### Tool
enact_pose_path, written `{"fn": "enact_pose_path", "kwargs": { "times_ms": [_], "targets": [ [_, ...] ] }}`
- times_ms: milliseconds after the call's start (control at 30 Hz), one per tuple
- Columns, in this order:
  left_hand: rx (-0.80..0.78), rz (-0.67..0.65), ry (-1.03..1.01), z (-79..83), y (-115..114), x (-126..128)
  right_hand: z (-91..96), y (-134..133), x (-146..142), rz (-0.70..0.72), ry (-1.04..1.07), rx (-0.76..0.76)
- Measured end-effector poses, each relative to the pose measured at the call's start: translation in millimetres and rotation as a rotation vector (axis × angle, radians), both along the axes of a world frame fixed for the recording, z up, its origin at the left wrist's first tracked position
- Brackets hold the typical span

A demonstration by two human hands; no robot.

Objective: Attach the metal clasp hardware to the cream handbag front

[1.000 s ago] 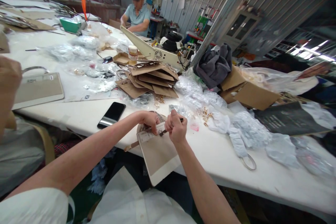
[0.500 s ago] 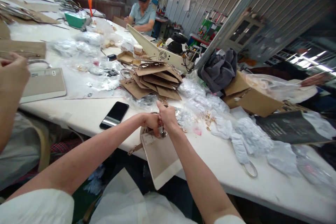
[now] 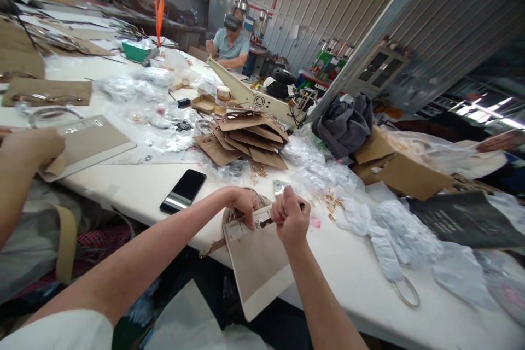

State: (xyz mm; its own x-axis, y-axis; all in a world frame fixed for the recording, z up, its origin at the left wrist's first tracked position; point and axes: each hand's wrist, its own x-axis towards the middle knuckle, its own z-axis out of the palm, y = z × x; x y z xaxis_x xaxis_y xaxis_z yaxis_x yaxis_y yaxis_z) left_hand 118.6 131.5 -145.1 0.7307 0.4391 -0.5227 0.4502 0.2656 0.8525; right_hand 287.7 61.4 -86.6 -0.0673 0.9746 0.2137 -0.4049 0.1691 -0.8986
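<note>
The head view looks forward and down, close over left hand [image 3: 246, 205] and right hand [image 3: 292, 217], across the table [image 3: 348, 270].

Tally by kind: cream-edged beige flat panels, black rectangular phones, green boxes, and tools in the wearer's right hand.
Cream-edged beige flat panels: 2
Black rectangular phone: 1
Green box: 1
Dark slim tool in right hand: 1
Total: 5

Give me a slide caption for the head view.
Left hand holds a beige panel; right hand grips a dark item; phone nearby.
</note>
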Motion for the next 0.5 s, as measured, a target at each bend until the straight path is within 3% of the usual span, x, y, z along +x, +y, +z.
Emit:
{"fn": "enact_pose_path", "kwargs": {
  "times_ms": [367,500],
  "targets": [
    [0.109,-0.018,0.02,-10.4,5.1,2.7,-25.3,-11.7,-12.4,-0.063,-0.023,0.074],
    [0.158,-0.011,0.037,-8.1,5.3,2.3,-22.1,-6.3,-12.3,-0.037,-0.124,0.043]
  ]
}}
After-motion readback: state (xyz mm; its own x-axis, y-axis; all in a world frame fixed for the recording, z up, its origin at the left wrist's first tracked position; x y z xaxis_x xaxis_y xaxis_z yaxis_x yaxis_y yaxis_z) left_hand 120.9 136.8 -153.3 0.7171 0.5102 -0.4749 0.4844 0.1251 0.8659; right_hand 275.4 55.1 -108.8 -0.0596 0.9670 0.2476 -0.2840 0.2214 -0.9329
